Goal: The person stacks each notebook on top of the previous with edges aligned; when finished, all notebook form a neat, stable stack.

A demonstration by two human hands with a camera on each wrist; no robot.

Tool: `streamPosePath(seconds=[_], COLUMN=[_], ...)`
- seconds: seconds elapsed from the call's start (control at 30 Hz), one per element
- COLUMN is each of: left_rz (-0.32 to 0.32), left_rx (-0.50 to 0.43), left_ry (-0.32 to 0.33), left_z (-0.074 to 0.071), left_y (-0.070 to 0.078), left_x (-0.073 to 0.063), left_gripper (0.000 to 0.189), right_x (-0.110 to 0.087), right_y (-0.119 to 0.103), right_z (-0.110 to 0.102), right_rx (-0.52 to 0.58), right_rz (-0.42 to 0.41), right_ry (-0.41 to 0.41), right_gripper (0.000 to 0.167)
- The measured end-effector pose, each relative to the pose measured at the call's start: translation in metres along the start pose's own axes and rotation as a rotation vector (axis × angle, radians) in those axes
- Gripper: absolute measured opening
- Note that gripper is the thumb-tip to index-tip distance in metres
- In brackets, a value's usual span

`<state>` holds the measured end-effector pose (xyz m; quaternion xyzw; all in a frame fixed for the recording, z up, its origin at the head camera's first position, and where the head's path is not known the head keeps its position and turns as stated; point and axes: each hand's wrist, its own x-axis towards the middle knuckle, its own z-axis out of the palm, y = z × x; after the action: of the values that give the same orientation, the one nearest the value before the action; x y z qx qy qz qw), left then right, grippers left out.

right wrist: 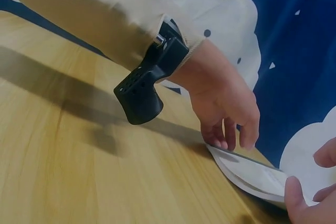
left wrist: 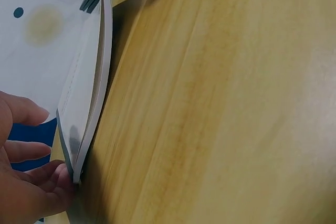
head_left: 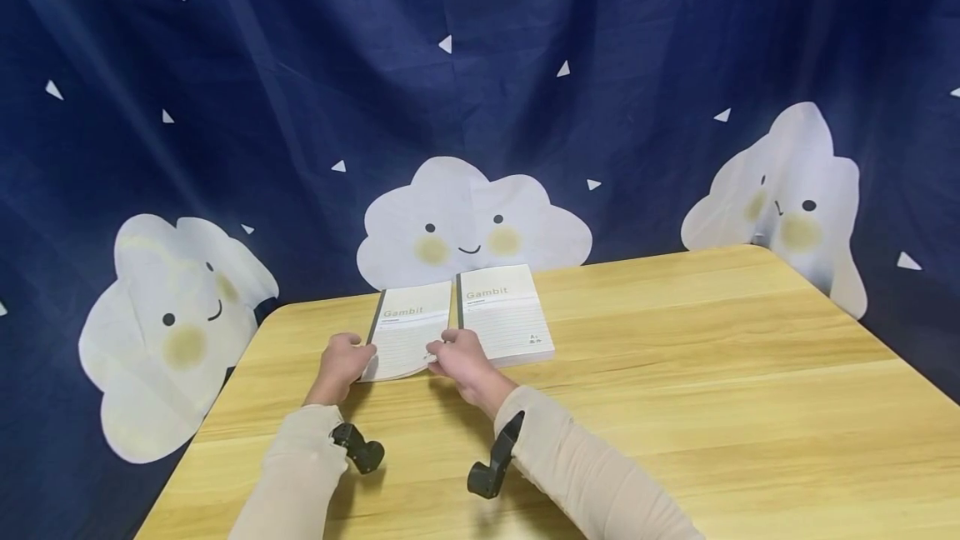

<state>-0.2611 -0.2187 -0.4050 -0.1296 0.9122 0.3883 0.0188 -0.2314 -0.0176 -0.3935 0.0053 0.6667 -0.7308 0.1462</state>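
Note:
A notebook (head_left: 408,327) marked "Gambit", with a pale lined cover and dark spine, lies at the far left-centre of the table. My left hand (head_left: 343,367) grips its spine edge near the lower corner; in the left wrist view the left hand's (left wrist: 31,166) fingers curl at that corner. At the opposite lower corner my right hand (head_left: 461,363) pinches the notebook. Its near edge bows upward toward the right. A similar "Gambit" stack (head_left: 506,315) stands just right of it, partly behind the right hand. Much of the right hand (right wrist: 315,203) is cut off in the right wrist view.
The wooden table (head_left: 675,390) extends to the right and toward me. Behind its far edge hangs a dark blue curtain (head_left: 637,107) with white clouds and triangles. Black cameras (head_left: 363,450) are strapped to both wrists over beige sleeves (head_left: 592,473).

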Motion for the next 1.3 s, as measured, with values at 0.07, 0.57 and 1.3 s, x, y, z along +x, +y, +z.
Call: streamPosePath(seconds=[0.07,0.57,1.3], left_rz=[-0.012,-0.037,-0.019], left_rx=[-0.012,-0.185,-0.37], left_ry=[0.0,-0.005,0.033], left_z=[0.0,0.003,0.005], left_y=[-0.001,-0.008,-0.023], left_x=[0.002,0.006,0.01], left_gripper=[0.054,0.045,0.039], right_x=[0.0,0.011,0.014], right_y=[0.0,0.009,0.017], right_z=[0.0,0.001,0.001], right_rx=[0.002,-0.028,-0.185], right_rz=[-0.002,-0.039,-0.118], right_ry=[0.006,0.03,0.203], right_gripper=[0.057,0.051,0.036])
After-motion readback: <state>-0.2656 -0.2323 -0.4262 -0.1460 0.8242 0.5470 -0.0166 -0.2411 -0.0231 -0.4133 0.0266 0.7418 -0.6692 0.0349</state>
